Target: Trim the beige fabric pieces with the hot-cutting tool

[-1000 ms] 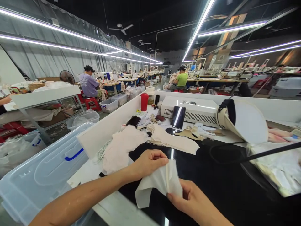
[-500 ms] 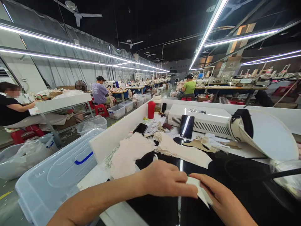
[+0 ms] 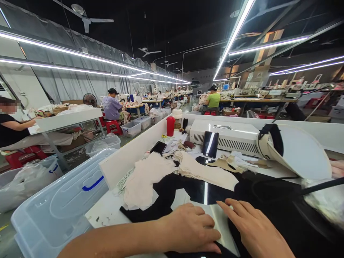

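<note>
A pale, flat cut piece (image 3: 225, 234) lies on the glossy black table surface (image 3: 197, 181), its top side resting under my fingers. My left hand (image 3: 190, 227) rests over its left part, palm down, fingers reaching right and slightly bent. On the right edge of the piece lies my right hand (image 3: 249, 224), with its fingers stretched out flat. Further up, a stack of cream shaped cut pieces (image 3: 206, 170) sits just beyond both hands. A looser pile of pale pieces (image 3: 147, 175) lies to its left.
Behind the stacks stand a phone (image 3: 210, 144), a white vented box (image 3: 225, 138) and a red cup (image 3: 170, 126). A white visor-like shade (image 3: 303, 150) is at the right. A lidded clear bin (image 3: 61, 193) sits beside the table's left wall. Several people work at other tables.
The pale piece, held up between both hands before, now lies down on the black surface. My left hand has lowered, and my right fingers have straightened onto the piece.
</note>
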A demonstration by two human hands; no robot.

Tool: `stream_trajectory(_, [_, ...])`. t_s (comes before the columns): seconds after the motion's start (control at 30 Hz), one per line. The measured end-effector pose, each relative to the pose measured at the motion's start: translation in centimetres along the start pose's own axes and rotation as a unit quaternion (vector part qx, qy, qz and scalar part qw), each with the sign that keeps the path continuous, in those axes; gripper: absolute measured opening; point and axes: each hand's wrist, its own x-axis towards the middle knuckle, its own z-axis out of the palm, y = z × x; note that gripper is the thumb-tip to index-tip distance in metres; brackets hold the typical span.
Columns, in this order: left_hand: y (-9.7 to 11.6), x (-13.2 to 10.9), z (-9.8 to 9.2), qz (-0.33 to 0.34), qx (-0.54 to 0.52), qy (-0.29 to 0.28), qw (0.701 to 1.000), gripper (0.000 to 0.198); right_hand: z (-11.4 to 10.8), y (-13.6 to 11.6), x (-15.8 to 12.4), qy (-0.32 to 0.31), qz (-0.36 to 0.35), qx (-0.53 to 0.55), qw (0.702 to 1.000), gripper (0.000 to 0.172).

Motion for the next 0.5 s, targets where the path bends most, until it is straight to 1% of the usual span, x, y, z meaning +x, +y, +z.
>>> stream_trajectory(0.07, [0.3,-0.4,-0.7,0.0,-0.009,-0.019,1.0,0.041,-0.4,-0.4,0.2,-0.02,0.014,-0.016,1.0,0.061])
stream_trajectory(0.2, [0.6,-1.5,-2.3,-0.023,-0.03,-0.022,0.999,0.033,-1.4,-1.0,0.5,-0.083,0.042,-0.033,0.995,0.057])
stream_trajectory(0.3, [0.7,-2.4,-2.9,-0.032,-0.045,-0.018,0.998,0.029,-2.5,-1.2,0.9,-0.102,0.052,-0.031,0.993,0.054])
stream_trajectory(0.37, [0.8,-2.8,-3.2,-0.038,-0.058,-0.013,0.998,0.025,-3.7,-1.5,1.3,-0.102,0.051,-0.024,0.993,0.055])
stream_trajectory(0.43, [0.9,-3.2,-3.5,-0.042,-0.071,-0.012,0.996,0.019,-5.6,-1.8,1.2,-0.085,0.041,-0.003,0.996,0.062])
stream_trajectory(0.47, [0.9,-3.3,-3.7,-0.044,-0.076,-0.01,0.996,0.015,-6.8,-2.0,0.9,-0.066,0.036,0.016,0.997,0.065])
stream_trajectory(0.5, [0.9,-3.4,-3.8,-0.045,-0.077,-0.005,0.996,0.012,-8.2,-2.1,0.4,-0.031,0.029,0.061,0.997,0.065])
